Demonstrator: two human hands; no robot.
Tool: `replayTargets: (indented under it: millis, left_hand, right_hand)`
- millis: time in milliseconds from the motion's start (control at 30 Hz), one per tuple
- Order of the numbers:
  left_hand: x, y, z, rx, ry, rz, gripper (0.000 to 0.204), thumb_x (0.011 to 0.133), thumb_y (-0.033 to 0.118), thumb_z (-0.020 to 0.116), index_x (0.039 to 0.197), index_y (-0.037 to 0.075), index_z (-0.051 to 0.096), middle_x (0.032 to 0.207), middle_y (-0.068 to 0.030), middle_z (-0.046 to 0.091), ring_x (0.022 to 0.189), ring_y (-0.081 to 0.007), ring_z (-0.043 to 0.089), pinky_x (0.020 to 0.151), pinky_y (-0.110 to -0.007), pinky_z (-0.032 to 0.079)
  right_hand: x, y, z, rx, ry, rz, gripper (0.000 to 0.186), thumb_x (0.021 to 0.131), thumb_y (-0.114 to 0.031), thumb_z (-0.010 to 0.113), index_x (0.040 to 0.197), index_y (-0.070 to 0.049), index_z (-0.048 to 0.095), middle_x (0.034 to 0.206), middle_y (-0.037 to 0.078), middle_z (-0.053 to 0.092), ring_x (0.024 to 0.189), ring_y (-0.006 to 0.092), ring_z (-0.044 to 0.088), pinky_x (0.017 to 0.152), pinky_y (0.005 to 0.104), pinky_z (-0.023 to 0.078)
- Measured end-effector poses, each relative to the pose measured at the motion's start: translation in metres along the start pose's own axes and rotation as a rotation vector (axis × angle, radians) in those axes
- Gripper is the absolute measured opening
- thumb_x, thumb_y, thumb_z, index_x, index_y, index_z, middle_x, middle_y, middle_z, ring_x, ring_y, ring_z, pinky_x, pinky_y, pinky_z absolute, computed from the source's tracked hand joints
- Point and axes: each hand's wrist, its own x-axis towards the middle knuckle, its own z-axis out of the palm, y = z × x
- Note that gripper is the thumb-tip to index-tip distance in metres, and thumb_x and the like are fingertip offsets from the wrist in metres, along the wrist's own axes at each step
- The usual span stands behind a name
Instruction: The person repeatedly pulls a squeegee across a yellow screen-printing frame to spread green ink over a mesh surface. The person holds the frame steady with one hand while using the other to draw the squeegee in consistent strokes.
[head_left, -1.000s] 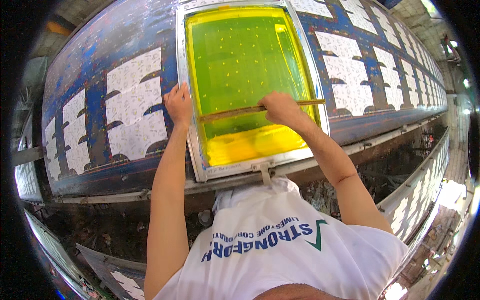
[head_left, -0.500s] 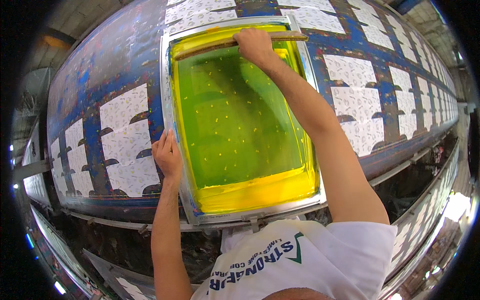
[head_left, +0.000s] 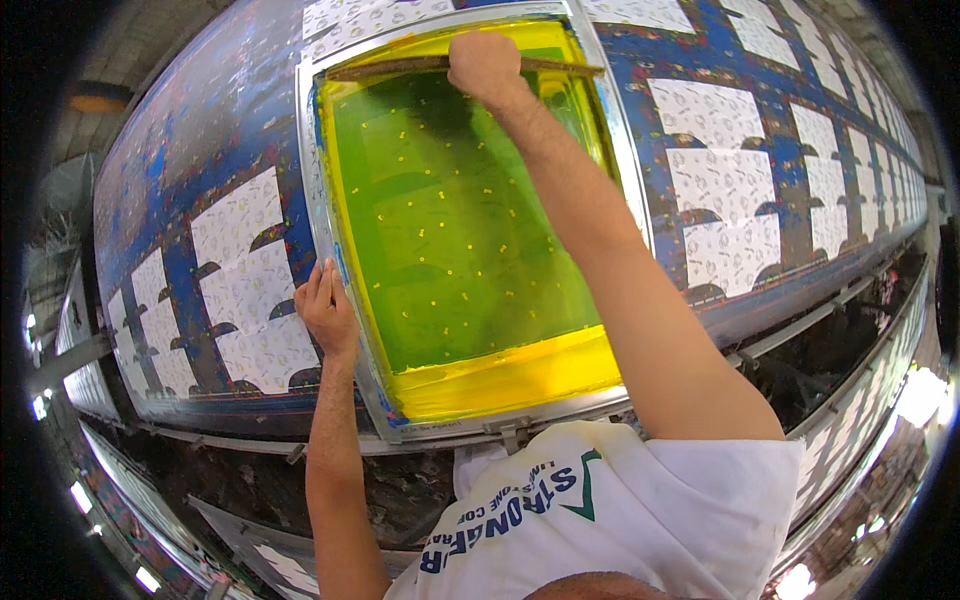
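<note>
A silk-screen frame (head_left: 308,175) of silvery metal lies on a long printing table, its green mesh (head_left: 440,230) dotted with small yellow marks. My right hand (head_left: 484,66) is wrapped round the middle of a long wooden squeegee (head_left: 400,68) at the screen's far end. The squeegee spans nearly the whole mesh width, with a dark shadow below it. Halfway down the left rail, my left hand (head_left: 327,312) grips the frame's outer edge; its thumb is hard to make out. Yellow ink (head_left: 510,385) lies in a band across the near end of the mesh.
White printed cut pieces (head_left: 245,270) lie in columns on the blue, ink-stained table (head_left: 170,215) left of the frame. More white pieces (head_left: 722,185) run off to the right. A metal rail (head_left: 800,335) follows the table's near edge, with dark machinery beneath.
My right hand has pushed the squeegee a little farther away; its left end has swung outward, so it lies straighter across. My left hand stays on the rail. The view has shifted slightly.
</note>
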Motion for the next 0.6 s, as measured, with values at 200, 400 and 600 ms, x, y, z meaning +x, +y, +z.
replayTargets:
  millis: [200, 400, 600]
  left_hand:
    - [-0.002, -0.009, 0.002, 0.017, 0.026, 0.074, 0.027, 0.102, 0.013, 0.066, 0.126, 0.004, 0.076, 0.119, -0.0182, 0.076, 0.103, -0.0334, 0.065, 0.096, -0.044, 0.048]
    - [-0.003, -0.018, 0.012, -0.040, 0.110, 0.098, 0.025, 0.098, 0.016, 0.071, 0.120, 0.010, 0.080, 0.114, -0.0140, 0.077, 0.098, -0.0320, 0.064, 0.093, -0.043, 0.051]
    - [-0.001, -0.022, 0.017, 0.002, 0.137, 0.101, 0.023, 0.099, 0.021, 0.070, 0.117, 0.013, 0.081, 0.113, -0.0096, 0.078, 0.096, -0.0326, 0.064, 0.089, -0.044, 0.052]
  right_hand:
    - [-0.089, -0.029, -0.010, 0.049, 0.024, 0.182, 0.015, 0.080, -0.016, 0.073, 0.087, -0.005, 0.079, 0.086, 0.018, 0.076, 0.082, 0.0373, 0.077, 0.071, 0.0480, 0.062]
    - [-0.203, -0.058, -0.030, 0.042, -0.087, 0.301, 0.014, 0.080, -0.015, 0.072, 0.086, -0.004, 0.079, 0.083, 0.019, 0.076, 0.080, 0.0391, 0.076, 0.069, 0.0487, 0.061]
    - [-0.290, -0.076, -0.056, -0.011, -0.181, 0.430, 0.015, 0.082, -0.015, 0.070, 0.089, -0.006, 0.079, 0.090, 0.019, 0.077, 0.086, 0.0394, 0.077, 0.074, 0.0489, 0.062]
